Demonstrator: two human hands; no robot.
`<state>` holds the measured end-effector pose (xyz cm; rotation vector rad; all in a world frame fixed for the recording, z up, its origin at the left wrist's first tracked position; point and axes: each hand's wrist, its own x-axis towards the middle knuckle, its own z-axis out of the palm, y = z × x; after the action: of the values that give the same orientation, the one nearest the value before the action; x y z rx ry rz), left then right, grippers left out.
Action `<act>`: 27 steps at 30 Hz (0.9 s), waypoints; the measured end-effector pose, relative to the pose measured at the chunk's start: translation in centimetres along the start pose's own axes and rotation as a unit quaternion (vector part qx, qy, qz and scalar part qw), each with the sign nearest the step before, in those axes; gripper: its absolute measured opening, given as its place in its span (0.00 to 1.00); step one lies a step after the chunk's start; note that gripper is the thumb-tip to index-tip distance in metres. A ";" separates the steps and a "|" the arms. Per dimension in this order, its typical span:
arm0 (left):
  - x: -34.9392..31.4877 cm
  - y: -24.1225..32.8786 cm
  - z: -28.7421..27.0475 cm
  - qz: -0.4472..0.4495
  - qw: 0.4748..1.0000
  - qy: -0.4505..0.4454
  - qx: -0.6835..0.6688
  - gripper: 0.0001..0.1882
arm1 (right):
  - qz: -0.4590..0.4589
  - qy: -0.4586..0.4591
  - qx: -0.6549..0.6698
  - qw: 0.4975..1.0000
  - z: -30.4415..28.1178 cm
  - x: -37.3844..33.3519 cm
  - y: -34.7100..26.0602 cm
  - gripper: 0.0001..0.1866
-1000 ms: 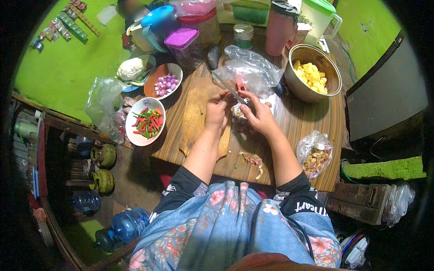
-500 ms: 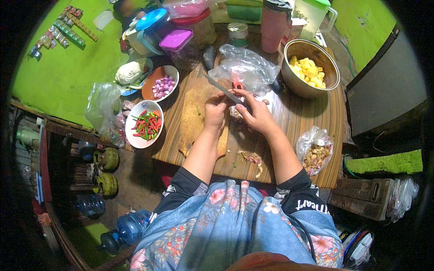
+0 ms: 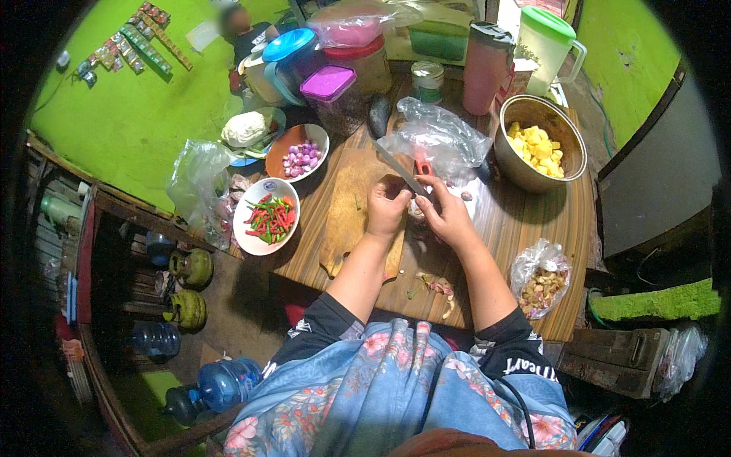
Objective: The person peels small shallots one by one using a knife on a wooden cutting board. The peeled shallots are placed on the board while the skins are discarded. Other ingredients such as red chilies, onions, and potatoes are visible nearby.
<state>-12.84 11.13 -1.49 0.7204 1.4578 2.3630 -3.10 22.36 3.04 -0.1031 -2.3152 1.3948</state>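
A knife (image 3: 399,168) is held by my right hand (image 3: 448,217), its blade slanting up and to the left across my left hand. My left hand (image 3: 387,207) has its fingers curled and pinched near the blade; whatever lies in them is too small or hidden to make out. Both hands are above the table, close together, at the right edge of a wooden cutting board (image 3: 346,221). Below them are small pieces, partly covered by my hands. A red-handled item (image 3: 422,162) and a crumpled clear plastic bag (image 3: 440,131) lie just beyond the knife.
Left stand a bowl of red and green chillies (image 3: 266,246) and a bowl of shallots (image 3: 276,166). A pot of yellow cubes (image 3: 572,172) sits far right, above a bag of peelings (image 3: 542,278). Scraps (image 3: 438,285) lie near the front edge. Another person (image 3: 247,38) is behind the containers.
The whole view has shifted, so the table sits lower and further right in the picture. My hands remain together with the knife between them, with slight finger movement.
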 end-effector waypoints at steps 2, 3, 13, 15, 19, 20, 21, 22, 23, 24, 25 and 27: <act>-0.3 0.7 0.7 0.016 0.999 0.009 0.032 0.07 | 0.027 -0.006 0.016 0.999 -0.1 0.0 0.0 0.19; -0.4 1.0 1.0 0.023 0.998 0.013 0.048 0.07 | 0.041 -0.009 0.024 0.999 -0.1 0.0 0.0 0.19; -0.7 0.8 1.6 0.003 1.000 0.007 0.016 0.07 | 0.084 -0.014 0.218 0.972 0.5 0.4 3.4 0.16; -0.4 1.2 1.6 -0.059 0.995 -0.010 -0.075 0.07 | 0.092 -0.019 0.275 0.957 0.4 0.3 3.1 0.14; -0.1 0.7 1.2 -0.081 0.987 -0.014 -0.136 0.09 | 0.083 -0.018 0.284 0.955 0.2 0.4 2.7 0.14; 0.0 0.5 1.1 -0.075 0.987 -0.007 -0.142 0.09 | 0.086 -0.019 0.270 0.959 0.1 0.4 2.6 0.14; 0.0 0.2 1.0 -0.069 0.987 0.001 -0.147 0.09 | 0.089 -0.021 0.255 0.963 0.1 0.4 2.6 0.14; 0.0 0.0 0.6 -0.055 0.990 0.000 -0.126 0.08 | 0.085 -0.019 0.240 0.967 0.2 0.4 2.7 0.14; 0.1 -0.1 0.4 -0.043 0.994 -0.003 -0.105 0.08 | 0.082 -0.015 0.224 0.971 0.3 0.3 2.9 0.15; 0.1 -0.1 0.3 -0.030 0.996 -0.005 -0.084 0.08 | 0.078 -0.012 0.208 0.975 0.4 0.3 3.1 0.15; 0.1 -0.3 0.2 -0.038 0.996 -0.004 -0.086 0.08 | 0.079 -0.014 0.204 0.976 0.4 0.3 3.2 0.15; -0.1 0.3 0.6 -0.053 0.995 0.000 -0.090 0.07 | 0.080 -0.019 0.197 0.977 0.4 0.3 3.4 0.16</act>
<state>-12.41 11.43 -1.04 0.5832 1.2306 2.3734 -4.10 23.77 0.08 -0.1445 -2.0497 1.9226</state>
